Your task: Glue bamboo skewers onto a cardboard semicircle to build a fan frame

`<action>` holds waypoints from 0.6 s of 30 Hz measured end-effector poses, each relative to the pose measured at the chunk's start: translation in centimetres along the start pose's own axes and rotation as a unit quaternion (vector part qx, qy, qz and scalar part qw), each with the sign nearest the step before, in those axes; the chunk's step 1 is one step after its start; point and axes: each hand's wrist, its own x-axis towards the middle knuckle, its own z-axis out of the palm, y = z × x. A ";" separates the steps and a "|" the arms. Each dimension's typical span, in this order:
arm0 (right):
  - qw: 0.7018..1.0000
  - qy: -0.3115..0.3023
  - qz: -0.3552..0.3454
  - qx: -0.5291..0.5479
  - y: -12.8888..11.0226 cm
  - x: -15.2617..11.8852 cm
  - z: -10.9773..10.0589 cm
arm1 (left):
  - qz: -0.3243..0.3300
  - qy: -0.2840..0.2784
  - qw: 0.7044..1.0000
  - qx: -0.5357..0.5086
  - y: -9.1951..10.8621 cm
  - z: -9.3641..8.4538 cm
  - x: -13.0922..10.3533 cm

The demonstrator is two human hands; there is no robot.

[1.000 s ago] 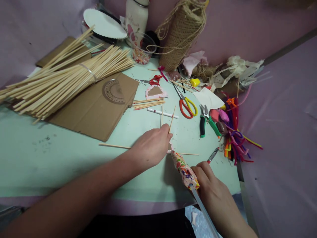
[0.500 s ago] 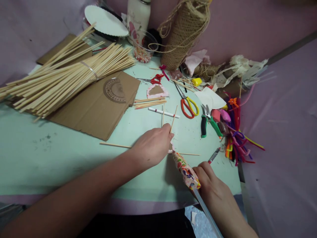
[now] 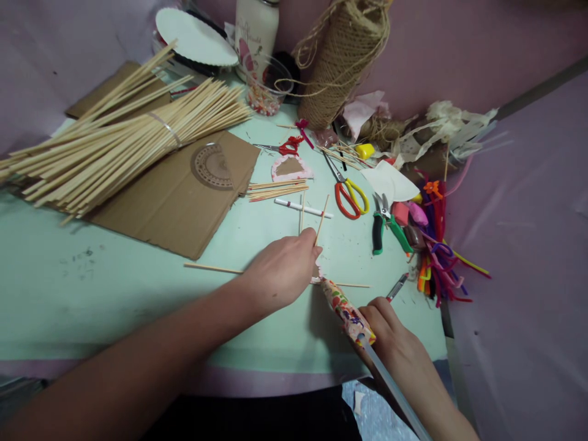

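My left hand (image 3: 281, 273) is closed on thin wooden sticks (image 3: 320, 222) that poke up and away from its fingers, pressed down on the pale green table (image 3: 114, 288). My right hand (image 3: 394, 343) grips a glue gun (image 3: 346, 310) wrapped in flowered fabric, a clear glue rod sticking out of its back. The gun's tip points at the spot under my left fingers, where a small pink-edged piece (image 3: 316, 274) shows. A long stick (image 3: 214, 268) lies flat across that spot.
A big bundle of bamboo sticks (image 3: 119, 147) lies on cardboard (image 3: 179, 202) at the left. Red-and-yellow scissors (image 3: 348, 193), green pliers (image 3: 383, 223), pipe cleaners (image 3: 436, 245) and a jute twine spool (image 3: 340, 61) crowd the right and back. A jar and a paper plate (image 3: 195, 37) stand behind.
My right hand has slid slightly back toward me, lowering the glue gun's rear. My left hand stays pressed on the sticks.
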 end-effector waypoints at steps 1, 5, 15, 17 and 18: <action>1.000 0.000 0.003 0.002 0.0 0.1 0.0 | 0.001 0.001 1.000 0.000 0.0 0.0 0.0; 1.000 0.003 0.006 0.013 -0.1 0.2 -0.1 | 0.004 0.002 1.000 0.004 0.0 0.0 0.1; 0.989 0.033 -0.014 0.146 0.3 -0.1 -2.4 | 0.021 0.018 0.999 0.018 -0.2 0.1 0.0; 0.977 0.064 0.001 0.202 0.5 -0.3 -2.0 | 0.033 0.033 0.999 0.015 -0.2 0.0 0.0; 0.969 0.077 0.019 0.233 0.5 -0.4 -1.6 | 0.040 0.044 0.998 0.011 -0.2 0.0 0.0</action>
